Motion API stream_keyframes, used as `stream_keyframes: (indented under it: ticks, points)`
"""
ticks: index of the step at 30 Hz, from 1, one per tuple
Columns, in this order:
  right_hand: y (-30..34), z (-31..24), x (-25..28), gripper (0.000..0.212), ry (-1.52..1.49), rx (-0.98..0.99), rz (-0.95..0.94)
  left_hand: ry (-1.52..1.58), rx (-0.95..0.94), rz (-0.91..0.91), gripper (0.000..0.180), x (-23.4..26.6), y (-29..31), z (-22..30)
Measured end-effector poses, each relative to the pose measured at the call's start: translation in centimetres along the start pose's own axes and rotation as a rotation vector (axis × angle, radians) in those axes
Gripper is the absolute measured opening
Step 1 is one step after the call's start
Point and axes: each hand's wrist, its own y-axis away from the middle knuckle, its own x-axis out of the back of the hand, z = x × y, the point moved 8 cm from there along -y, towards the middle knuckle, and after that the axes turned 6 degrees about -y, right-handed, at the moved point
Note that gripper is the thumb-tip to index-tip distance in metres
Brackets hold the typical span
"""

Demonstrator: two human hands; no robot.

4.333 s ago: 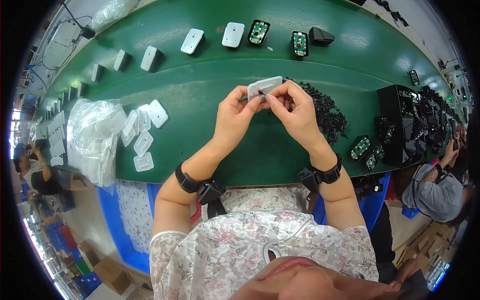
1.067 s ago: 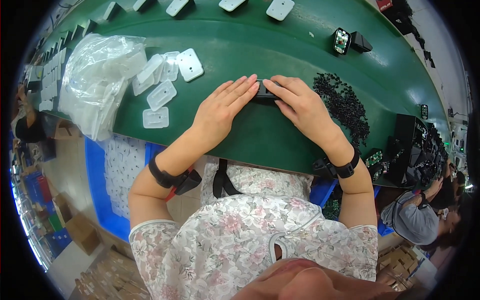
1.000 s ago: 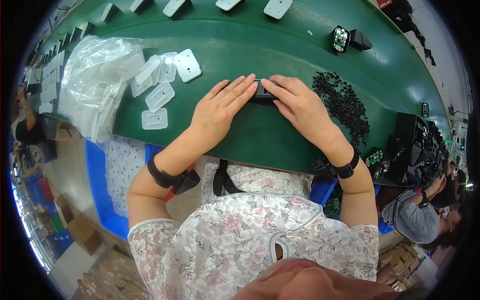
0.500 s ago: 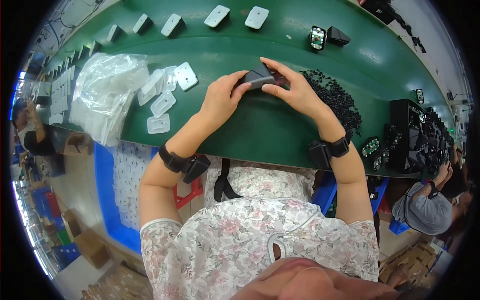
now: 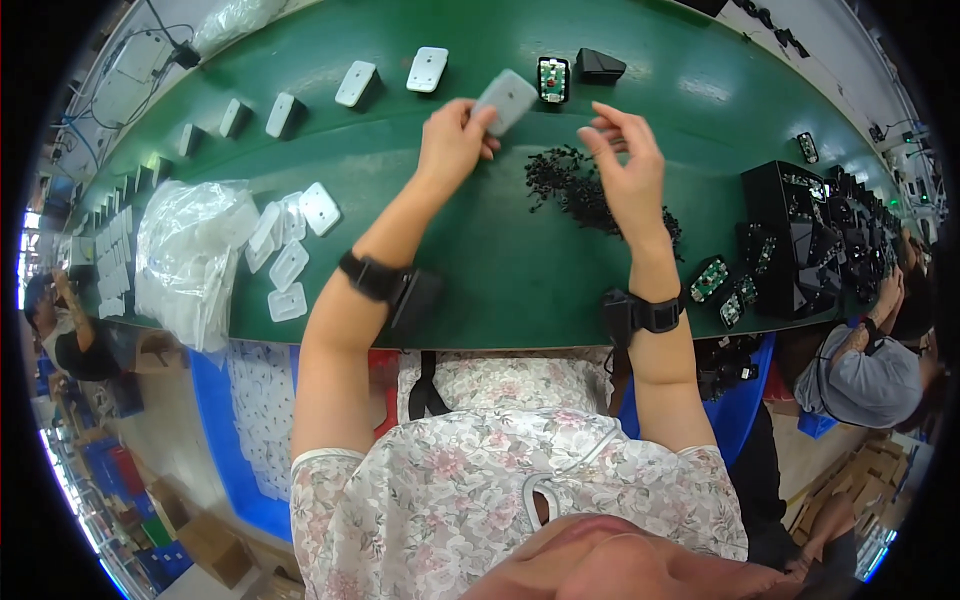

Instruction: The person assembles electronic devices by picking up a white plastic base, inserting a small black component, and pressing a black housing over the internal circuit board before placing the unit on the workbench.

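Observation:
My left hand [image 5: 452, 145] is closed round a small box-like part with a light grey plate [image 5: 508, 98] facing up, lifted over the far part of the green table. Its edges are blurred by motion. My right hand [image 5: 630, 165] is off the part, fingers apart and bent, above the far side of a pile of small black pieces [image 5: 566, 188]; nothing shows in it. Just beyond the held part, an open black housing with a green circuit board [image 5: 552, 80] lies beside a dark wedge-shaped housing [image 5: 600, 66]. White-plated housings [image 5: 427, 69] stand in a row toward the left.
A clear plastic bag [image 5: 195, 250] of pale parts lies left, beside several loose white covers [image 5: 290, 265]. At right sits a black box [image 5: 790, 240] amid circuit boards [image 5: 710, 278]. Blue bins [image 5: 215, 400] stand below the table edge. Other people work at both sides.
My right hand has let go of the housing and moved off to the right. My left hand has carried it farther away, now with its light plate upward. The whole view has shifted.

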Motion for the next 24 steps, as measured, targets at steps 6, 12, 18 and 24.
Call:
stream_keyframes:
  ticks: [6, 12, 18, 24]
  points:
    - [0.0, 4.0, 0.9, 0.016, 0.361, 0.016, -0.067, 0.005, 0.226, 0.067, 0.023, -1.6, -7.3, -3.1]
    - [0.6, 3.5, -1.6, 0.017, 0.459, 0.163, -0.137, -0.419, 0.254, 0.043, 0.044, -1.1, -8.7, -4.5]
    - [0.8, 3.3, -2.5, 0.011, 0.449, 0.197, -0.209, -0.733, 0.206, 0.239, 0.052, 0.6, -6.4, -1.7]
    - [0.9, 3.8, -2.7, 0.013, 0.444, 0.138, -0.243, -1.049, -0.312, 0.249, 0.040, 2.4, 3.5, 6.0]
